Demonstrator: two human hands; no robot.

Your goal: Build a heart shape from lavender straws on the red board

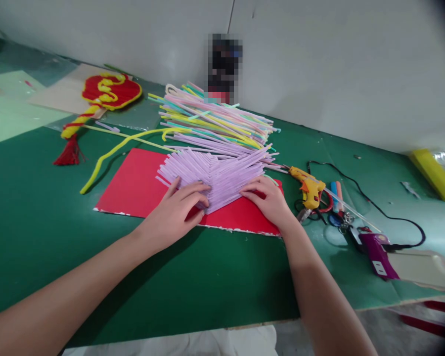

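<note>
Lavender pipe cleaners (226, 183) lie side by side in a slanting, V-patterned piece with a ridge down its middle. Under it is a red board (129, 178) with a ragged whitish front edge. My left hand (180, 205) rests on the lower left of the piece, its fingers apart and curved, fingertips near the central ridge. At the lower right edge, my right hand (269, 198) has thumb and fingers brought together on the lavender strips. Its grip is partly hidden. Behind the piece lies a heap of loose pipe cleaners (215, 118) in pink, yellow, teal and lavender.
At the right are a yellow glue gun (307, 188), pliers (335, 198) and a purple power socket (378, 254) with a black cord. A red and yellow fan-shaped ornament (111, 91) with a tassel lies back left. A bent yellow pipe cleaner (111, 153) crosses the green table (152, 296).
</note>
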